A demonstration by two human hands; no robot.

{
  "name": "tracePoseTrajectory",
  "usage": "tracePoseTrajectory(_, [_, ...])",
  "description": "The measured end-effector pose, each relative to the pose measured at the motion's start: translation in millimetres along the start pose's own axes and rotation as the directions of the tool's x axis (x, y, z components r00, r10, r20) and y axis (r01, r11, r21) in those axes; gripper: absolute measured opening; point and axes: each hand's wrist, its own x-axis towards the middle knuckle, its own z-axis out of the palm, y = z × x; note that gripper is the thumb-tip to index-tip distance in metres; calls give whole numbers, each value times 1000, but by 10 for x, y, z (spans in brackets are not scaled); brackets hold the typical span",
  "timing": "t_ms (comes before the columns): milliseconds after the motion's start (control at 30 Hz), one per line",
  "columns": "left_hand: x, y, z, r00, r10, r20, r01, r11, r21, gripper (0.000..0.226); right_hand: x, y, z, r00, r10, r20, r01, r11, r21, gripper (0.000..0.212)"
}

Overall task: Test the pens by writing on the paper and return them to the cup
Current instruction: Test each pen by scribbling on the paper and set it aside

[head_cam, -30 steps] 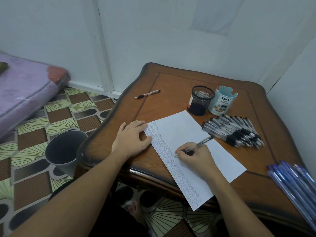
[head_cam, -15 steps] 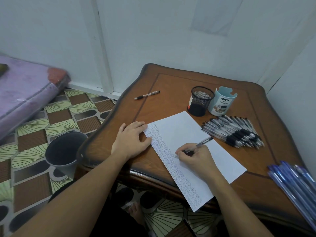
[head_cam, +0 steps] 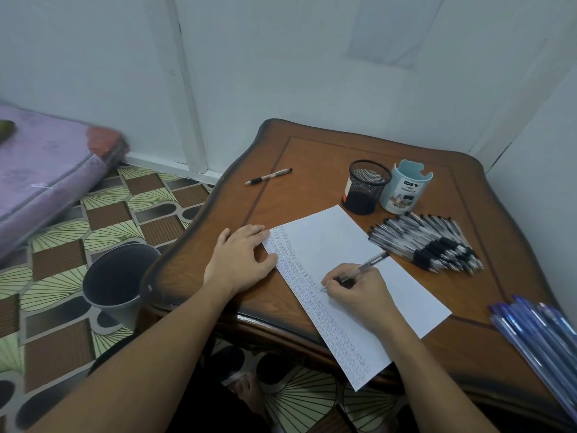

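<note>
A white sheet of paper (head_cam: pixel 340 245) lies on the wooden table (head_cam: pixel 312 157), its left strip filled with small pen marks. My right hand (head_cam: pixel 359 292) grips a clear pen (head_cam: pixel 371 260) with the tip touching the paper. My left hand (head_cam: pixel 240 260) rests flat on the paper's left edge, fingers spread. A black mesh cup (head_cam: pixel 367 187) and a light blue cup (head_cam: pixel 406 189) stand behind the paper. A heap of black-grip pens (head_cam: pixel 427 242) lies to the right of the sheet.
A single pen (head_cam: pixel 268 176) lies at the table's far left. Several blue pens (head_cam: pixel 540 332) lie at the right edge. A grey bucket (head_cam: pixel 117 279) stands on the patterned floor to the left, with a purple mattress (head_cam: pixel 43 170) beyond. White walls enclose the table.
My right hand has shifted very slightly along the written strip with the pen on the paper. The left hand has not moved.
</note>
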Motion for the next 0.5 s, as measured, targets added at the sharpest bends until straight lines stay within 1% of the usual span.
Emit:
tracePoseTrajectory(167, [3,-13,7,1000,1,0,-1,1000,6,60,23,34,4,1000,9,6,-9,1000,-1,18])
tracePoseTrajectory(233, [4,-4,2,1000,2,7,-2,1000,4,67,41,47,11,999,4,-31,-4,1000,-3,18])
tracePoseTrajectory(267, [3,0,1,1000,2,8,-2,1000,2,68,53,38,2,998,-1,-69,3,999,32,18])
tracePoseTrajectory(333, [-1,0,-1,1000,0,6,0,1000,0,67,85,41,-38,991,21,-130,5,980,199,22])
tracePoseTrajectory(367, [1,-4,-1,1000,0,3,0,1000,-1,64,94,43,-62,989,42,-140,1,957,292,28])
tracePoseTrajectory(433, [2,-7,1,1000,2,4,-2,1000,11,62,95,26,-101,990,65,-128,-3,902,432,41])
tracePoseTrajectory(467, [0,-2,-1,1000,2,8,-2,1000,16,65,106,22,-113,991,72,-114,-7,873,487,45])
tracePoseTrajectory(500, [-1,3,-4,1000,1,11,-1,1000,16,68,121,28,-121,992,78,-101,-14,852,523,42])
